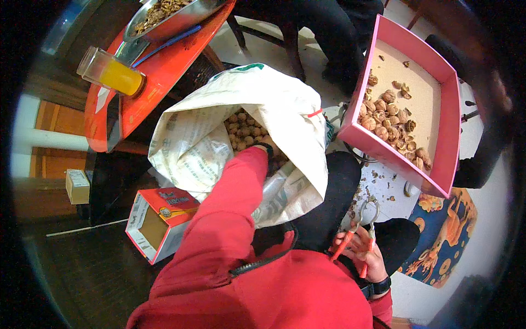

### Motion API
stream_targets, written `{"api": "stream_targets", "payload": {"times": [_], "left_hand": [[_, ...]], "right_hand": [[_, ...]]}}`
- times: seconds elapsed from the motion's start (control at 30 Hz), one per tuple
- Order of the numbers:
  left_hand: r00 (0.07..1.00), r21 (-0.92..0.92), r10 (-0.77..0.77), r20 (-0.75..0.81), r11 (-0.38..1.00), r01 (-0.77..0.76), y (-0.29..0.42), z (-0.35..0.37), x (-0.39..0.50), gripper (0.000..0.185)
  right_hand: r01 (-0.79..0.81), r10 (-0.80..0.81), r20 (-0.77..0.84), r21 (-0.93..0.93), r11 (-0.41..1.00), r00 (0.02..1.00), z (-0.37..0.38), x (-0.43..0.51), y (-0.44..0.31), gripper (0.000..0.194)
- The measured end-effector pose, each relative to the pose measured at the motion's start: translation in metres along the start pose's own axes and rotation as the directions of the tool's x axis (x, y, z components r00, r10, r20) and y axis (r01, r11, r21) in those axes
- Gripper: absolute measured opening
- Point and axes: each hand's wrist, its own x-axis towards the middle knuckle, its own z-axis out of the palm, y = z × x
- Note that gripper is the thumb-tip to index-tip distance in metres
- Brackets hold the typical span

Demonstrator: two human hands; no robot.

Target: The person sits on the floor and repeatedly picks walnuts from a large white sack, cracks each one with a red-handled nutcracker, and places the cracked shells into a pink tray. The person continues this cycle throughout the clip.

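A large white woven sack (287, 94) stands with its mouth gaping in front of me, a clear plastic liner inside. Whole walnuts (245, 129) fill its bottom. My left arm, in a red sleeve, reaches down into the sack. Little of my left hand (272, 142) shows at the walnuts, and its fingers are hidden. In my right hand (370, 255), low and to the right by my leg, is a plier-type nutcracker (368, 242) with red handles. Its rounded metal jaws point away from me. The handles are spread, with nothing visible between the jaws.
A pink box (450, 119) at the right holds walnuts and shell pieces. Upper left, a red tabletop (152, 92) carries a glass of yellow drink (119, 76) and a metal bowl (201, 10) of kernels. A red carton (172, 205) lies left of the sack. Another person's dark-clothed legs (328, 33) are beyond.
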Motion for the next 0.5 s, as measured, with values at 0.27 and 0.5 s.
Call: {"api": "stream_targets", "payload": {"times": [0.27, 0.5], "left_hand": [[0.988, -0.655, -0.039, -0.150, 0.752, -0.069, -0.006, -0.076, -0.134, 0.044], [0.857, -0.833, 0.174, -0.486, 0.207, -0.514, 0.081, -0.097, -0.246, 0.040]], "right_hand": [[0.035, -0.032, 0.108, -0.021, 0.999, 0.994, -0.014, -0.008, 0.006, 0.082], [0.079, -0.069, 0.125, -0.081, 0.994, 0.990, -0.001, -0.014, -0.003, 0.083]]}}
